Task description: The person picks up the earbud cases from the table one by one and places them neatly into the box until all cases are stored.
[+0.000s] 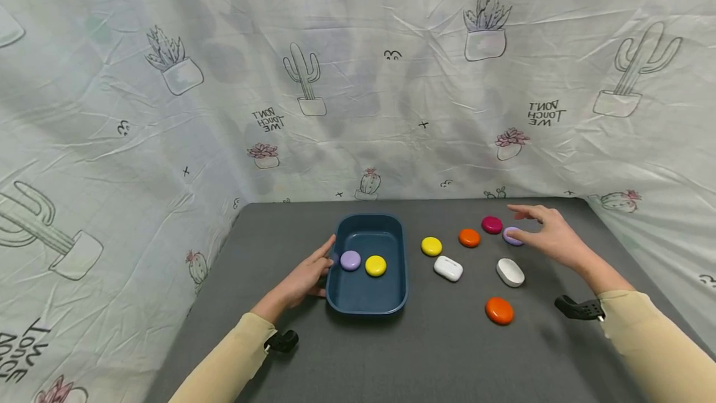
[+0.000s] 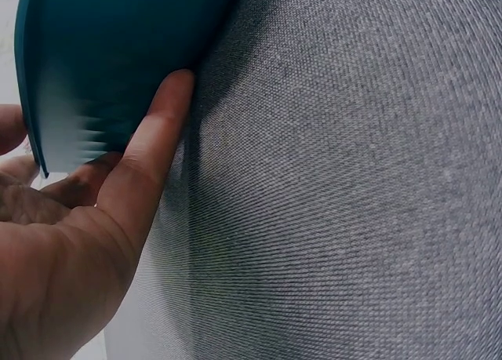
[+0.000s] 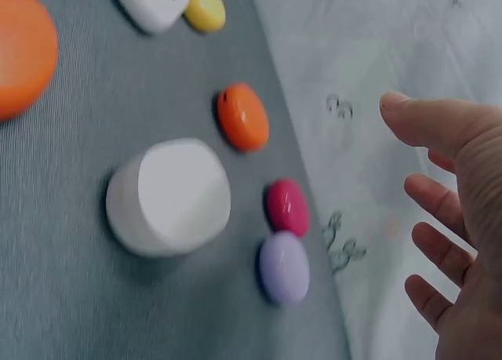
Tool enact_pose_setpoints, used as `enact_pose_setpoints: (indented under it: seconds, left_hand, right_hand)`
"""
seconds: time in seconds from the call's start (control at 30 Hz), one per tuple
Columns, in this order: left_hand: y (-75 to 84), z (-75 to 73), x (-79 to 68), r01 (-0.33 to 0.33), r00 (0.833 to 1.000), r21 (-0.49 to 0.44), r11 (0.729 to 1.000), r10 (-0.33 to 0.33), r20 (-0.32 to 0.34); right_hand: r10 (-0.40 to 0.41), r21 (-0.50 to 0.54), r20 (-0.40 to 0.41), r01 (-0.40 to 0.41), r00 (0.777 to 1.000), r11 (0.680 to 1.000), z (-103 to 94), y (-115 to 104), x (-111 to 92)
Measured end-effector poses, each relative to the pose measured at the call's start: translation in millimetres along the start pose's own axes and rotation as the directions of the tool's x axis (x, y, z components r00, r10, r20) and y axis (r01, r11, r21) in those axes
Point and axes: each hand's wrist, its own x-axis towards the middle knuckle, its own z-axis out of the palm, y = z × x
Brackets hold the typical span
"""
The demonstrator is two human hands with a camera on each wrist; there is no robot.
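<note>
A dark blue rectangular tray (image 1: 366,303) with rounded corners stands mid-table, holding a purple rounded piece (image 1: 350,260) and a yellow one (image 1: 376,265). My left hand (image 1: 304,277) rests against its left side, with fairly straight fingers at the rim. In the left wrist view the tray's outer wall (image 2: 118,54) has a finger laid along it. My right hand (image 1: 550,238) hovers at the far right, thumb and fingers spread apart and holding nothing. Its thumb overlaps a glossy purple piece (image 1: 513,236) in the head view. Beside that lies a dark pink piece (image 3: 288,208).
Left of the pink piece are an orange piece (image 1: 469,237), a yellow piece (image 1: 431,246) and a white oblong piece (image 1: 449,268). A white cup-like piece (image 3: 184,195) and another orange piece (image 1: 500,311) lie nearer. A cactus-print cloth (image 1: 363,79) hangs behind the grey table (image 1: 436,359).
</note>
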Motion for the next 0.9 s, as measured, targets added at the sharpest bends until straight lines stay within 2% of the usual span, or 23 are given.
enact_pose_setpoints:
  seconds: [0.23,0.47,0.9]
  left_hand:
    - [-0.6,0.1,0.0,-0.001,1.000,-0.001,1.000,0.001,0.003]
    - [-1.9,0.0,0.0,-0.004,1.000,0.003,1.000,0.004,0.008]
    - [-2.8,-0.2,0.7,-0.017,1.000,0.035,0.999,0.017,-0.003]
  right_hand:
    - [0.060,-0.029,-0.020,-0.061,0.998,0.998,0.4,25,-3]
    - [0.048,-0.035,-0.031,-0.049,0.998,0.998,9.3,45,-3]
    - [0.068,-0.037,-0.006,-0.069,0.998,0.997,19.7,61,-3]
